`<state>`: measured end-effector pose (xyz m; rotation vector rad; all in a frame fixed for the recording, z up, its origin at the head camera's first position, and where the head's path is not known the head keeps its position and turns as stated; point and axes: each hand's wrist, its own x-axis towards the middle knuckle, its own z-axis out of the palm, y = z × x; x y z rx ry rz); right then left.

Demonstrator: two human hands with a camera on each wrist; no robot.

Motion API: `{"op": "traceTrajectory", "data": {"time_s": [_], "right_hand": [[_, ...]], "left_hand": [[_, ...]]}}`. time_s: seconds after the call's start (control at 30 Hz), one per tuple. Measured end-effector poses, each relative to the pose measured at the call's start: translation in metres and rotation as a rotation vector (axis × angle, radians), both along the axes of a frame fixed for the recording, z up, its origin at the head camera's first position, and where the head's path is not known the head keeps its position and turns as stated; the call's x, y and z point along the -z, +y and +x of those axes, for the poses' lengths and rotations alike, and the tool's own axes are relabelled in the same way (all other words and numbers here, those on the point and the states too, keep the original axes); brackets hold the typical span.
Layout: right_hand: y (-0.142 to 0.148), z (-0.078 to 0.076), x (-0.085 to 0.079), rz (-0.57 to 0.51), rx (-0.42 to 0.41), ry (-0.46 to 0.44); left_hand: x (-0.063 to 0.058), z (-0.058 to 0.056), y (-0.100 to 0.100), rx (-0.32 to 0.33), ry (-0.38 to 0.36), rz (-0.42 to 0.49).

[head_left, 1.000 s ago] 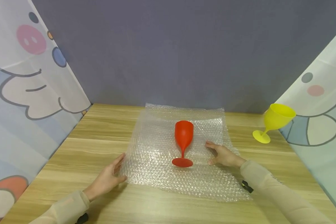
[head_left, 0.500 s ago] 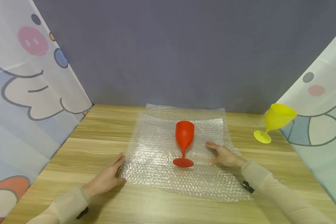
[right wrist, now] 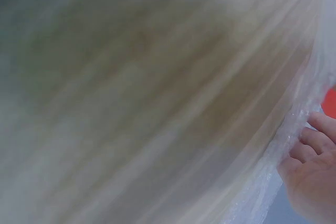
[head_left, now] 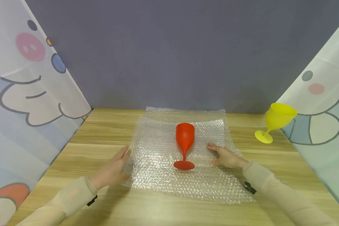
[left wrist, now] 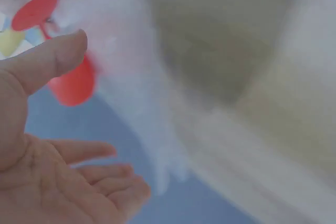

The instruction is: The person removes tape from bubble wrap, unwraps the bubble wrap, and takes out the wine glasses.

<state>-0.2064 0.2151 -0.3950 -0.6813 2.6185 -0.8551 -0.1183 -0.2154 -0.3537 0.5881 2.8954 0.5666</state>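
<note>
A red plastic goblet [head_left: 185,134] lies on its side on a sheet of bubble wrap [head_left: 155,157], its foot toward me. My left hand [head_left: 113,169] is at the sheet's left edge. In the left wrist view, the thumb of this hand [left wrist: 58,145] stands apart from the loosely extended fingers, with nothing held between them. My right hand [head_left: 226,157] rests on the right part of the sheet, fingers spread toward the goblet. The right wrist view shows only part of this hand [right wrist: 312,169] beside the wrap.
A yellow goblet [head_left: 279,116] stands upright at the back right of the wooden table [head_left: 101,128]. A dark grey panel [head_left: 169,53] rises behind, and cartoon-printed curtains [head_left: 14,100] flank both sides.
My left hand has moved a little forward and right and turned, so it now overlaps the sheet's left edge. My right hand and the red goblet stay put.
</note>
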Motion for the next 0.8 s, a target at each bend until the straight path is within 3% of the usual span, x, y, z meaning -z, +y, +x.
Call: {"op": "traceTrajectory", "data": {"time_s": [0.07, 0.17, 0.37, 0.53, 0.8], "right_hand": [[0.000, 0.000, -0.001, 0.000, 0.002, 0.003], [-0.002, 0.000, -0.003, 0.003, -0.002, 0.005], [-0.004, -0.001, -0.004, 0.004, 0.001, -0.026], [-0.004, -0.002, -0.001, 0.012, 0.004, -0.022], [-0.003, -0.003, -0.001, 0.035, 0.007, -0.013]], "left_hand": [[-0.007, -0.009, 0.010, 0.050, 0.036, -0.018], [-0.011, -0.025, 0.023, 0.112, 0.028, -0.004], [0.006, -0.055, 0.036, 0.173, -0.127, 0.158], [0.018, -0.072, 0.041, 0.147, -0.242, 0.299], [0.033, -0.085, 0.043, 0.115, -0.287, 0.332]]}}
